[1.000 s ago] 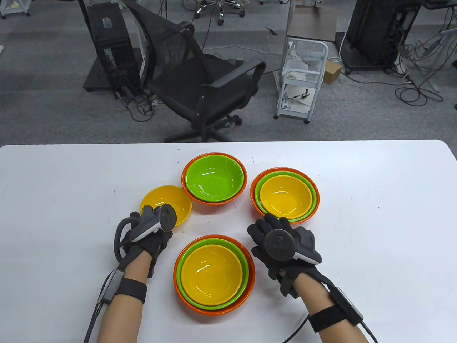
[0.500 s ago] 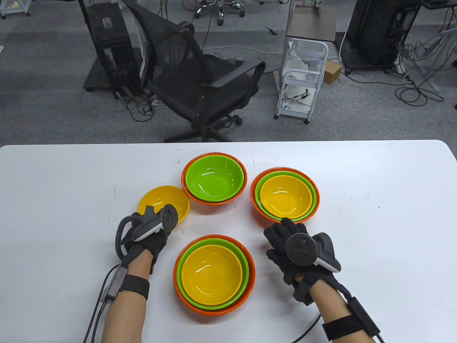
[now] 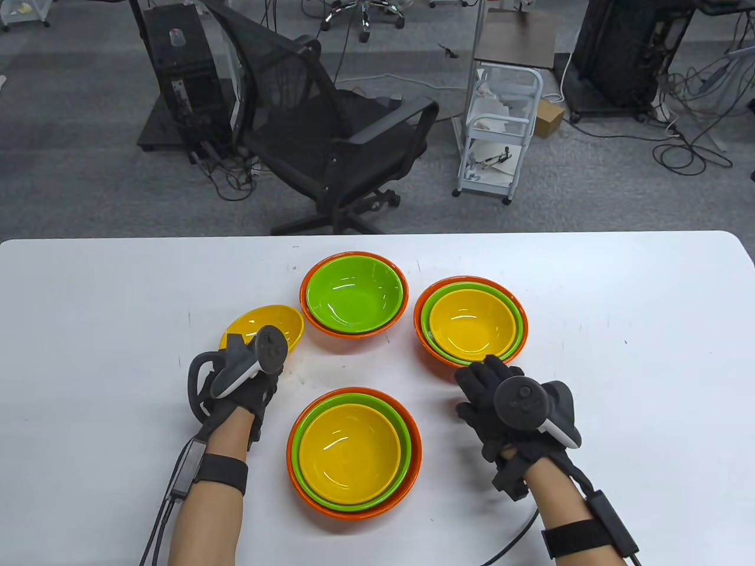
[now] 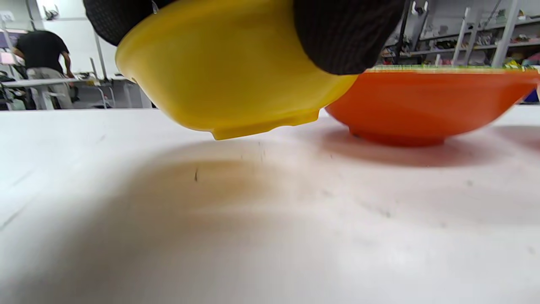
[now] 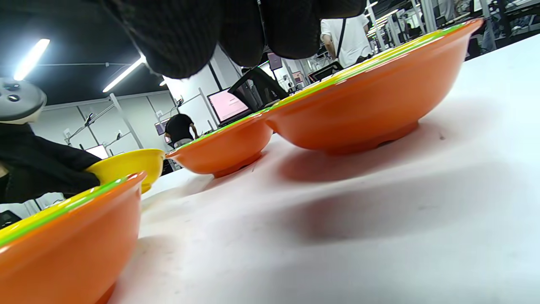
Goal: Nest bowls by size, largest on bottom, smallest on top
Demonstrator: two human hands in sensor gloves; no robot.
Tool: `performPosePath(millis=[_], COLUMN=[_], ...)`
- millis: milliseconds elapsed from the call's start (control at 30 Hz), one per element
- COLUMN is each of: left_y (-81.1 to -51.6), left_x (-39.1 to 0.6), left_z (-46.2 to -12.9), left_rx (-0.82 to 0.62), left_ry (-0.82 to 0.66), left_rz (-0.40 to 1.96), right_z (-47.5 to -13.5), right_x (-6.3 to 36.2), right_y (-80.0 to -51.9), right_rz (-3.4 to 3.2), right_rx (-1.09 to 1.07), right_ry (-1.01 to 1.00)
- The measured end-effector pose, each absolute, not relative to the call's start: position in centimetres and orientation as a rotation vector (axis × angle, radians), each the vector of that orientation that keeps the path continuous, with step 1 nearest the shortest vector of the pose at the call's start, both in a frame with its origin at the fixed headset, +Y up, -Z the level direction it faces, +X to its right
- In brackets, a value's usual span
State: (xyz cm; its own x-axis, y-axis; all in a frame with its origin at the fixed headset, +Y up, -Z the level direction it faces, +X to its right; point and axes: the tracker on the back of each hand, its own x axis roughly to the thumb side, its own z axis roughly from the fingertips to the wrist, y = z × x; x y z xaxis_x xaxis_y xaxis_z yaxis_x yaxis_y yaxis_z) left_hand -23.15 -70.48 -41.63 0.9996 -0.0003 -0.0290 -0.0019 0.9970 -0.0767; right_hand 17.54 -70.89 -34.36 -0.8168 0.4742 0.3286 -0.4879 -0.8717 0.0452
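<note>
My left hand [image 3: 248,371] grips the near rim of a loose yellow bowl [image 3: 265,325] and holds it tilted, lifted off the table; the left wrist view shows its underside [image 4: 228,80] clear of the surface. Just right of it a green bowl [image 3: 354,295] sits nested in an orange bowl [image 3: 307,306]. Two full stacks, yellow in green in orange, stand at right [image 3: 470,324] and near centre [image 3: 353,453]. My right hand [image 3: 489,389] hovers empty just below the right stack, fingers spread.
The white table [image 3: 619,330] carries only the bowls. Beyond its far edge stand a black office chair [image 3: 336,130], a white cart [image 3: 501,130] and cables on the floor.
The left hand has lifted and tilted the yellow bowl, drawing it slightly left. The right hand has slid right and back, away from the near stack.
</note>
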Motion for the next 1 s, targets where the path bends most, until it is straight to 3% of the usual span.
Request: performPosePath(millis=[200,433,667,1000], left_y=[-66.5,-64.3,-65.7,-68.7], left_x=[-20.6,-15.9,-12.7,-11.4], left_z=[-42.2,-44.4,-47.0,-49.1], left_rx=[0.035,0.045,-0.035,-0.164], left_ry=[0.014,-0.058,-0.095,-0.056], left_rz=[0.056,0.006,-0.059,-0.093], right_z=[-34.5,-34.5,-34.2,-34.3], right_x=[18.9,19.6,19.9,20.1], right_y=[-71.1,-70.8,-71.0,-71.1], right_rz=[2.586,2.579,2.563,2.552], right_rx=[0.392,0.352,0.336,0.316], right_ry=[-0.069,-0.083,-0.07,-0.061])
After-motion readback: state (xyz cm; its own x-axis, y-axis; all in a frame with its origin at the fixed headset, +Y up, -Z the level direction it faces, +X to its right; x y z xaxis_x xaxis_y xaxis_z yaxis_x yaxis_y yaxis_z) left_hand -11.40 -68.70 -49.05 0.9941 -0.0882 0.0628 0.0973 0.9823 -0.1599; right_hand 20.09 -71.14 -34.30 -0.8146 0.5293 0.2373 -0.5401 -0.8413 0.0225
